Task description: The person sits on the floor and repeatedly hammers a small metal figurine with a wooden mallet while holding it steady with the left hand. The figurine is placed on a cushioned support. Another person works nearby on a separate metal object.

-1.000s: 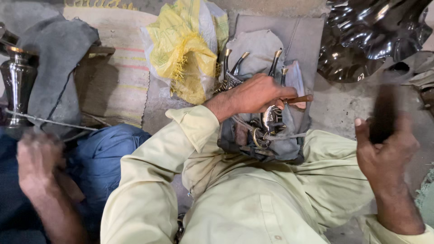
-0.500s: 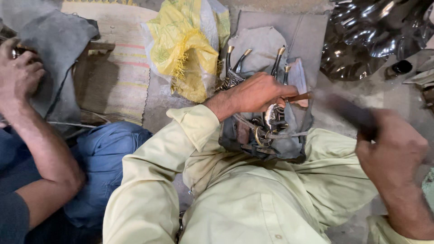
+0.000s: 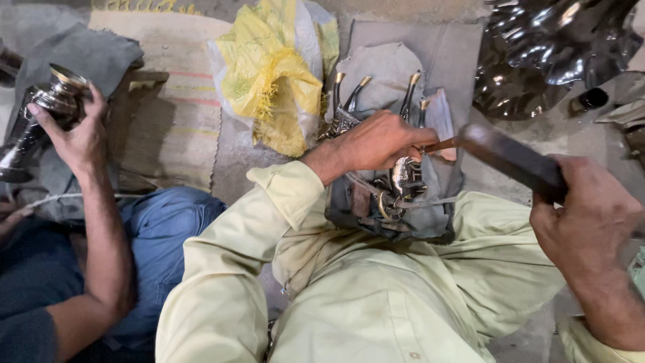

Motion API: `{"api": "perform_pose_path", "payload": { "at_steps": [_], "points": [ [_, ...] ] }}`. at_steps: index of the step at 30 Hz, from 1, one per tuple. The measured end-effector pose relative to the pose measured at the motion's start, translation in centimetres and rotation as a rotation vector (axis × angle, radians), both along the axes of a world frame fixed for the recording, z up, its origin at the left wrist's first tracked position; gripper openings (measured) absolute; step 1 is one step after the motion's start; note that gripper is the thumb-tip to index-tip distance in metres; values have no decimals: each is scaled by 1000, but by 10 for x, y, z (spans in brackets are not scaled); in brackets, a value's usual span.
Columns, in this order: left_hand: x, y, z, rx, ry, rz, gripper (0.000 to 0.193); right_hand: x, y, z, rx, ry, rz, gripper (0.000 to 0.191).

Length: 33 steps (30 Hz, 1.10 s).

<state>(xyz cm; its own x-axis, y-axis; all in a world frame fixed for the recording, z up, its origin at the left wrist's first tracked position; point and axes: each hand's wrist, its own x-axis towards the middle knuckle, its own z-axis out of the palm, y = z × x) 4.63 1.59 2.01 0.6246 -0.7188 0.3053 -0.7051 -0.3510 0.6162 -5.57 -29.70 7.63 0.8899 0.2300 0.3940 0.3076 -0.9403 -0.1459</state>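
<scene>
A small metal piece (image 3: pixel 405 180) lies on grey cloth (image 3: pixel 390 67) over the person's lap. The left hand (image 3: pixel 376 142) pinches a thin tool (image 3: pixel 440 144) above it; the right hand (image 3: pixel 588 215), grip closed, holds a dark hammer (image 3: pixel 510 158). Beside them, a co-worker's hand (image 3: pixel 77 134) holds a metal vase (image 3: pixel 40 121).

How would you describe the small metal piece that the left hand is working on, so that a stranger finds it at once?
Start from the grey cloth spread over the person's lap. On it lie several dark metal pieces with brass-coloured tips. The small metal piece sits just under the left hand, shiny silver, and alone it lies beside the thin tool that this hand holds, struck by a dark bar in the right hand.
</scene>
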Motion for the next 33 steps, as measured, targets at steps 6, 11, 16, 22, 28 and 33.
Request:
{"api": "perform_pose_path", "payload": {
  "at_steps": [6, 11, 16, 22, 28, 33],
  "points": [
    [-1, 1, -2, 31, -8, 2, 37, 0, -8, -9, -6, 23, 13, 28],
    [-3, 4, -4, -36, 8, -1, 28, 2, -13, -11, 42, -13, 63, 23],
    [-6, 6, -7, -115, -8, -4, 35, 5, -7, -1, 47, 40, -6, 28],
    [-6, 6, -9, -112, -16, 6, 33, 5, 4, 13, 48, -23, 58, 36],
    [-6, 7, -11, -42, -29, 3, 34, 3, 1, 7, -40, -62, 49, 29],
    [-7, 9, -11, -181, 19, -29, 42, 3, 0, 7, 41, -8, 53, 34]
  ]
}}
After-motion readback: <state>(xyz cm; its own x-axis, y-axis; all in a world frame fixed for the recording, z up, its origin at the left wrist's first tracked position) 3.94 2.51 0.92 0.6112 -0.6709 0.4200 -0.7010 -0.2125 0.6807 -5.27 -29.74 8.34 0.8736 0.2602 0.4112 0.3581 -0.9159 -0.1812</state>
